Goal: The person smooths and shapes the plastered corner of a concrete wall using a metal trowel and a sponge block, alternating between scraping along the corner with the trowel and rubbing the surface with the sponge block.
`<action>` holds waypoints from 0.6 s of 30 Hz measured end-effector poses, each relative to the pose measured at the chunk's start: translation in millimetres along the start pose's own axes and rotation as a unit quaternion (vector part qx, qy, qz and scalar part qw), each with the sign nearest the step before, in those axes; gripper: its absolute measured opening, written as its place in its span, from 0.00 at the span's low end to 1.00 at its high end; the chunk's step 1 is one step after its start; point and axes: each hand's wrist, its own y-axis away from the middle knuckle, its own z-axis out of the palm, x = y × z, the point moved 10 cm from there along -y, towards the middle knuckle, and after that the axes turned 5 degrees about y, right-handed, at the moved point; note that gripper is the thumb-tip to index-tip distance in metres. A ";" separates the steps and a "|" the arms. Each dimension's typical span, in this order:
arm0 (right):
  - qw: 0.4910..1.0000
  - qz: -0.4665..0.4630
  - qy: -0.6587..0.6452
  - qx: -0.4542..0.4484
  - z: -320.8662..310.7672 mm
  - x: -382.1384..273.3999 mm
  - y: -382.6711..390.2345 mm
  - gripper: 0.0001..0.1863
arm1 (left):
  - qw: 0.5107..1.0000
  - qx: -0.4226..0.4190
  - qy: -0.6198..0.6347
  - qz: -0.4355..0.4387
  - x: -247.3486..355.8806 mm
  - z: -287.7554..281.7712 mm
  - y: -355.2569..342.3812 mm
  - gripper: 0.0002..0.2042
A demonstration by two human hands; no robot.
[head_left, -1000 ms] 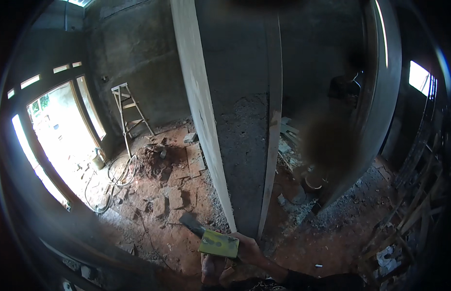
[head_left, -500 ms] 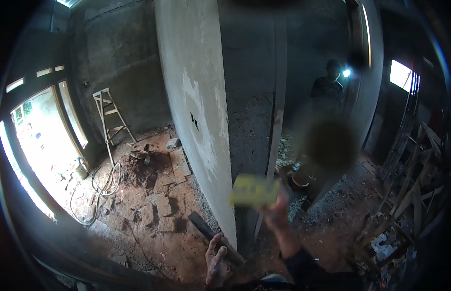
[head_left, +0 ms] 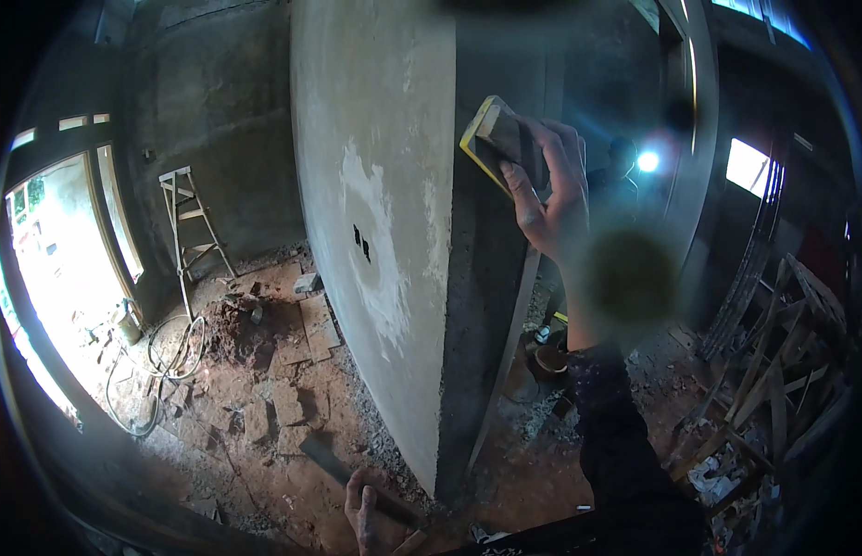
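Dark wall face (head_left: 491,278); right hand (head_left: 558,190) holds yellow-edged block (head_left: 501,135), contact unclear.

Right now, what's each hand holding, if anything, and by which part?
Right hand: the yellow-edged float, gripped by the block-like handle on its back. Left hand: a dark, flat bar, held near its middle.

the right arm (head_left: 605,398) is raised and stretched forward from the lower right, covered by a dark sleeve (head_left: 630,445) to below the wrist. the bare forearm (head_left: 579,310) is partly obscured by a blur. the right hand (head_left: 559,199) is lifted high, its fingers (head_left: 553,144) bent in a grip, with the thumb (head_left: 517,185) set opposite. the left hand (head_left: 360,505) is held low, its fingers curled, its forearm mostly cut off by the lower edge.
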 end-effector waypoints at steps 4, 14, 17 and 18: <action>1.000 -0.002 0.015 -0.003 12.8 2.1 12.9 0.21 | 0.999 0.005 -0.034 -0.013 -5.2 -0.9 -8.5 0.20; 0.984 0.134 -0.087 0.080 -4.7 46.6 -22.2 0.18 | 1.000 0.003 -0.025 -0.019 -16.8 10.9 -18.4 0.21; 0.992 0.063 0.023 0.109 20.2 16.4 -29.4 0.18 | 0.999 -0.003 -0.045 -0.010 -14.6 11.1 -19.2 0.21; 0.992 0.064 0.009 0.110 28.2 2.8 -9.8 0.17 | 0.999 0.011 -0.039 -0.005 -10.5 8.2 -18.3 0.21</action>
